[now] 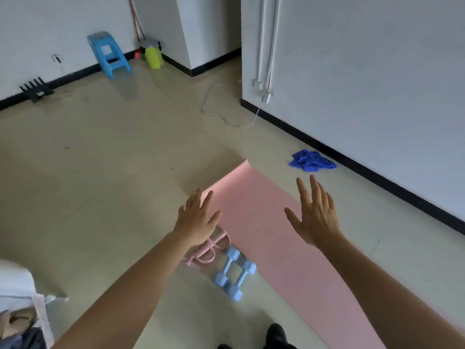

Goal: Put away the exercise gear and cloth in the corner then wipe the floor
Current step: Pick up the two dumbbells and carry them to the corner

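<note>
Both my arms reach out in the middle of the frame. My left hand (197, 217) and my right hand (314, 212) are spread flat, fingers straight and apart, palms down, holding nothing.

Beneath them the pink mat (264, 222) lies unrolled on the floor (113, 159), running from the centre down to the lower right corner. Just beside its left edge, below my left hand, lies a pink pull-band (208, 250), and next to that a pair of light blue dumbbells (235, 272) side by side.

The blue cloth (312, 161) sits crumpled on the floor right of centre, near the black skirting.

In the upper left a blue stool (109, 54) leans against the wall, and a yellow-green bottle (153, 57) stands in the corner. The toe of my black shoe (276, 335) shows at the bottom edge.
</note>
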`<state>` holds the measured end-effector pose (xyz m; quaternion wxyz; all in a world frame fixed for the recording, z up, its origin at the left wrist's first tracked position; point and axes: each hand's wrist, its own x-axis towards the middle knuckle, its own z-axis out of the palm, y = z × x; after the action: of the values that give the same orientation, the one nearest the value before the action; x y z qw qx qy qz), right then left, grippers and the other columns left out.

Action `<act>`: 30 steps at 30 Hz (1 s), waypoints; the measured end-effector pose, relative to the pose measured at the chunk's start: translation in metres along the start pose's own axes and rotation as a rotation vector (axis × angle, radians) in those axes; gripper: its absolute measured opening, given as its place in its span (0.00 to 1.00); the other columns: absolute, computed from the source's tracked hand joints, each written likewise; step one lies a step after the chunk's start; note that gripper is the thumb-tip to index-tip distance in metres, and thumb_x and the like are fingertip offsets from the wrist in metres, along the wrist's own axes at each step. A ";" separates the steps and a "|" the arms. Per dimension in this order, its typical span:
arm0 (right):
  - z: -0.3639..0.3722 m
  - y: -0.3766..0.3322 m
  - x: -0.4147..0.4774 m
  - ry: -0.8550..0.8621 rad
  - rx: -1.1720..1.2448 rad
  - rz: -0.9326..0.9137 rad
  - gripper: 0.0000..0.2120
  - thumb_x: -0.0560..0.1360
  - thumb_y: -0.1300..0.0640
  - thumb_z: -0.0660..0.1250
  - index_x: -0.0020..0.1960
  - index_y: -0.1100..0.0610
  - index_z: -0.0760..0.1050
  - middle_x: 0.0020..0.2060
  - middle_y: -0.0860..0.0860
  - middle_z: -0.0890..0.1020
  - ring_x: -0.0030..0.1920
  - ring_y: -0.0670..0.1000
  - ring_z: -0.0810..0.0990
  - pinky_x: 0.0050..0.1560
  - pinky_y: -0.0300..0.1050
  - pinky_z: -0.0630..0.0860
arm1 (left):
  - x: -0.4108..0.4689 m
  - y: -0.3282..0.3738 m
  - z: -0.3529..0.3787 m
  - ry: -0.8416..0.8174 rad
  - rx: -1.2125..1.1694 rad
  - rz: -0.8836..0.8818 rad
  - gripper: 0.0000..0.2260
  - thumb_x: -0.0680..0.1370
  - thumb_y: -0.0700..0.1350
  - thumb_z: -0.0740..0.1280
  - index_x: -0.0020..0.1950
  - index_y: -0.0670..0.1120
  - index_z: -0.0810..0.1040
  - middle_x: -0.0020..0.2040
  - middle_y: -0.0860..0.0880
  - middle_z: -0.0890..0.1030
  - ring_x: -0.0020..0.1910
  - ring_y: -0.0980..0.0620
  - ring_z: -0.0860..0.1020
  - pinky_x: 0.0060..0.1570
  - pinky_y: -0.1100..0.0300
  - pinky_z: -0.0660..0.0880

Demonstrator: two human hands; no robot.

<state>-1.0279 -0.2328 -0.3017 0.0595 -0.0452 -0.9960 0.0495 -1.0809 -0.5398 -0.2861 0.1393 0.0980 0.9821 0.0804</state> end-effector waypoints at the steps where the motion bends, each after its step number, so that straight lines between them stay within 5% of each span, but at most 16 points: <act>1: 0.010 0.004 0.004 -0.018 0.002 0.044 0.40 0.78 0.35 0.57 0.81 0.55 0.49 0.79 0.63 0.55 0.76 0.64 0.62 0.72 0.60 0.64 | 0.016 0.003 0.006 -0.017 -0.006 0.023 0.30 0.83 0.60 0.51 0.81 0.51 0.46 0.81 0.44 0.44 0.80 0.43 0.49 0.75 0.44 0.54; 14: 0.271 -0.005 0.021 -0.532 0.382 0.431 0.42 0.80 0.38 0.57 0.81 0.54 0.36 0.80 0.58 0.49 0.78 0.60 0.57 0.71 0.57 0.64 | 0.159 -0.018 0.209 -0.363 -0.092 0.012 0.28 0.81 0.56 0.58 0.79 0.52 0.55 0.78 0.45 0.59 0.76 0.40 0.59 0.69 0.41 0.65; 17: 0.357 -0.023 -0.004 -0.620 0.505 0.571 0.43 0.80 0.39 0.59 0.81 0.54 0.36 0.80 0.56 0.51 0.77 0.60 0.58 0.70 0.57 0.64 | 0.191 -0.040 0.295 -0.430 -0.158 -0.005 0.33 0.76 0.61 0.54 0.80 0.54 0.53 0.75 0.46 0.65 0.72 0.41 0.66 0.67 0.41 0.68; 22: 0.527 -0.056 -0.053 -0.730 0.713 0.875 0.43 0.79 0.43 0.63 0.81 0.52 0.38 0.78 0.56 0.55 0.76 0.59 0.59 0.71 0.56 0.63 | 0.224 -0.089 0.478 -0.537 -0.268 -0.203 0.31 0.82 0.50 0.61 0.80 0.40 0.53 0.79 0.40 0.60 0.77 0.43 0.59 0.74 0.50 0.58; 30: 0.741 -0.093 -0.091 -0.841 0.874 1.155 0.43 0.79 0.42 0.62 0.81 0.53 0.37 0.80 0.55 0.56 0.77 0.55 0.60 0.73 0.51 0.61 | 0.253 -0.154 0.700 -0.590 -0.319 -0.382 0.30 0.82 0.48 0.61 0.79 0.38 0.55 0.77 0.38 0.61 0.75 0.42 0.61 0.69 0.56 0.58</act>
<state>-1.0369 -0.4031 -1.0346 -0.3397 -0.4988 -0.6466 0.4665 -1.1424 -0.5433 -1.0437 0.4421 -0.0904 0.8754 0.1731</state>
